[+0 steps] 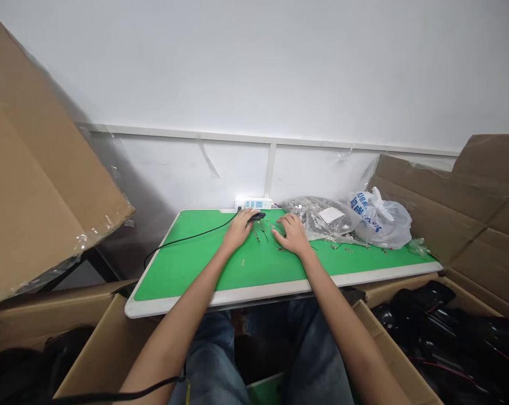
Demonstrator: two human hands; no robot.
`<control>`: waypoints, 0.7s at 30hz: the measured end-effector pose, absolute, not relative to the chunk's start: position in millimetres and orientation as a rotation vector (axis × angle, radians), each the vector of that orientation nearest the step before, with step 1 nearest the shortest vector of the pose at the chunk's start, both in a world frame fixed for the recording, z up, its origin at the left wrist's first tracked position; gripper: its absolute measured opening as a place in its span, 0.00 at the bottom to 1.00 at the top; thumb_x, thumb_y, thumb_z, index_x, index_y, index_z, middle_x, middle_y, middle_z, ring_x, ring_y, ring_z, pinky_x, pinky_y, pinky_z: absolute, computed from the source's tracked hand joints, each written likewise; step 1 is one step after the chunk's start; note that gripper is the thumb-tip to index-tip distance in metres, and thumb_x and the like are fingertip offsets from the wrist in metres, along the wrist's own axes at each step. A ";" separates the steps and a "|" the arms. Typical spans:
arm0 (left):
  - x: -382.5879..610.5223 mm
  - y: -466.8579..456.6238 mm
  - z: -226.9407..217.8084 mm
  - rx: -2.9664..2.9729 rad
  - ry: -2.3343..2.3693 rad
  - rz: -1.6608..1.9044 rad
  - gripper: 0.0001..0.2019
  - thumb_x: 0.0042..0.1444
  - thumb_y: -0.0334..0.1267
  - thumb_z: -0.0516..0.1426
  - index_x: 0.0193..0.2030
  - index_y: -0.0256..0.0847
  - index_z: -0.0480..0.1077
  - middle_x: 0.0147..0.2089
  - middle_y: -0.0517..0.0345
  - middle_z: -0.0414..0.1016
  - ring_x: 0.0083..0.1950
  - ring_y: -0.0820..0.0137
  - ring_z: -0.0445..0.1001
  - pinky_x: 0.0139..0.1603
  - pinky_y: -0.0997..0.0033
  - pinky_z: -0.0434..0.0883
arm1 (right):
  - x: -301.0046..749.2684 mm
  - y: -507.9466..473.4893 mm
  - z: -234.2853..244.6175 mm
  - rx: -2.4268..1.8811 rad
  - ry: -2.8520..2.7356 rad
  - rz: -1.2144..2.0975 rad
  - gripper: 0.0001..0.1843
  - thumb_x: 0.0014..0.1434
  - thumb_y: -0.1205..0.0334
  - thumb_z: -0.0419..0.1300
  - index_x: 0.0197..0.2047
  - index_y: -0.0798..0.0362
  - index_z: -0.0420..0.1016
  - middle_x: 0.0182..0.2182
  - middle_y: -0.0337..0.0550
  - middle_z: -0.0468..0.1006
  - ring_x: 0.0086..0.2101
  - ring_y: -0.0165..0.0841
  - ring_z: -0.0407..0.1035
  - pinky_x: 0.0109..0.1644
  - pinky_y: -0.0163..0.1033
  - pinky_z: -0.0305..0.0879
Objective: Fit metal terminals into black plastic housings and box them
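Note:
My left hand [239,229] is over the far middle of the green-topped table [178,275], its fingers closed around a small dark item [258,216] that sticks out to the right. Its exact kind is too small to make out. Several thin little wire pieces [262,230] lie scattered on the green surface between my hands. My right hand [293,234] rests low over the table with fingers apart, close to these pieces and left of a clear plastic bag [317,216] full of small parts.
A white power strip [253,203] sits against the wall, with a black cable [195,236] running left. A tied white bag [383,222] stands at the right. Cardboard boxes flank the table; the right box [400,360] and left box [92,349] hold black glossy parts.

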State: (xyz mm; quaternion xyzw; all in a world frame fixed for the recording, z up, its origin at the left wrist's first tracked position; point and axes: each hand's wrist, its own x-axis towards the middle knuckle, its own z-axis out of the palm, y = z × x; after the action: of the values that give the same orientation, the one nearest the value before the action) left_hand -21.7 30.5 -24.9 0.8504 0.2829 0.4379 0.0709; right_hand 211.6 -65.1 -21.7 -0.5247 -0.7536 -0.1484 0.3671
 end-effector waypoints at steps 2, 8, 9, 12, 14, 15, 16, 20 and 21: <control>-20.1 29.8 -24.5 2.602 0.823 1.266 0.21 0.66 0.30 0.52 0.64 0.42 0.73 0.69 0.44 0.72 0.70 0.58 0.71 0.73 0.43 0.66 | 213.2 -64.3 -20.9 -1.347 -1.924 -0.391 0.16 0.67 0.52 0.59 0.50 0.53 0.77 0.48 0.55 0.79 0.55 0.51 0.66 0.65 0.58 0.61; -21.4 38.8 -25.3 2.631 0.794 1.269 0.21 0.66 0.34 0.51 0.63 0.40 0.73 0.69 0.43 0.73 0.70 0.55 0.71 0.73 0.42 0.66 | 213.0 -62.9 -14.9 -1.407 -1.852 -0.411 0.16 0.68 0.51 0.59 0.49 0.53 0.76 0.48 0.55 0.79 0.55 0.50 0.67 0.64 0.56 0.62; -22.0 41.7 -25.6 2.624 0.795 1.283 0.21 0.66 0.35 0.51 0.63 0.41 0.73 0.69 0.43 0.73 0.70 0.55 0.72 0.73 0.42 0.66 | 212.5 -62.4 -13.7 -1.417 -1.859 -0.415 0.15 0.68 0.51 0.59 0.50 0.54 0.76 0.48 0.55 0.78 0.55 0.49 0.66 0.64 0.56 0.62; -20.7 51.2 -26.4 2.631 0.774 1.302 0.21 0.66 0.39 0.51 0.62 0.44 0.74 0.67 0.45 0.75 0.68 0.53 0.73 0.72 0.42 0.67 | 212.3 -60.3 -10.4 -1.437 -1.898 -0.417 0.15 0.69 0.51 0.59 0.51 0.51 0.75 0.50 0.54 0.78 0.56 0.48 0.66 0.65 0.54 0.61; -17.7 55.1 -26.4 2.664 0.741 1.276 0.20 0.65 0.40 0.51 0.60 0.47 0.76 0.66 0.49 0.76 0.67 0.54 0.74 0.71 0.43 0.68 | 213.3 -58.7 -9.3 -1.437 -1.912 -0.425 0.15 0.70 0.51 0.58 0.51 0.52 0.75 0.50 0.53 0.78 0.57 0.46 0.66 0.66 0.52 0.61; -16.1 55.6 -25.9 2.687 0.723 1.243 0.21 0.65 0.40 0.51 0.61 0.47 0.76 0.66 0.50 0.75 0.67 0.54 0.74 0.71 0.43 0.68 | 214.1 -58.0 -9.2 -1.443 -1.916 -0.429 0.15 0.70 0.51 0.58 0.51 0.52 0.74 0.50 0.52 0.77 0.57 0.45 0.65 0.66 0.51 0.60; -14.7 55.2 -25.1 2.700 0.722 1.221 0.21 0.65 0.40 0.51 0.61 0.47 0.76 0.66 0.50 0.75 0.67 0.53 0.73 0.71 0.43 0.68 | 214.9 -57.6 -9.3 -1.453 -1.923 -0.430 0.15 0.70 0.51 0.58 0.52 0.52 0.74 0.51 0.52 0.77 0.57 0.45 0.65 0.67 0.50 0.60; -11.8 46.7 -18.8 2.695 0.769 1.199 0.22 0.64 0.39 0.51 0.62 0.46 0.75 0.66 0.50 0.76 0.68 0.54 0.73 0.72 0.45 0.67 | 217.1 -58.1 -9.6 -1.466 -1.955 -0.402 0.15 0.70 0.52 0.58 0.52 0.53 0.74 0.50 0.53 0.77 0.57 0.46 0.64 0.66 0.50 0.59; -11.4 44.2 -17.3 2.692 0.780 1.197 0.22 0.64 0.38 0.51 0.62 0.45 0.75 0.66 0.50 0.76 0.68 0.54 0.73 0.72 0.45 0.66 | 217.5 -58.3 -9.6 -1.460 -1.959 -0.391 0.15 0.70 0.52 0.57 0.51 0.53 0.74 0.50 0.53 0.77 0.57 0.47 0.65 0.66 0.51 0.59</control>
State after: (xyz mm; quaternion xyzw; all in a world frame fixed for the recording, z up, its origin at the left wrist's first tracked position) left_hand -11.4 44.2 -17.3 0.8823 0.2557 0.3923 0.0469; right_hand 217.5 -58.3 -9.6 -0.5577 -0.7480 -0.1494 0.3274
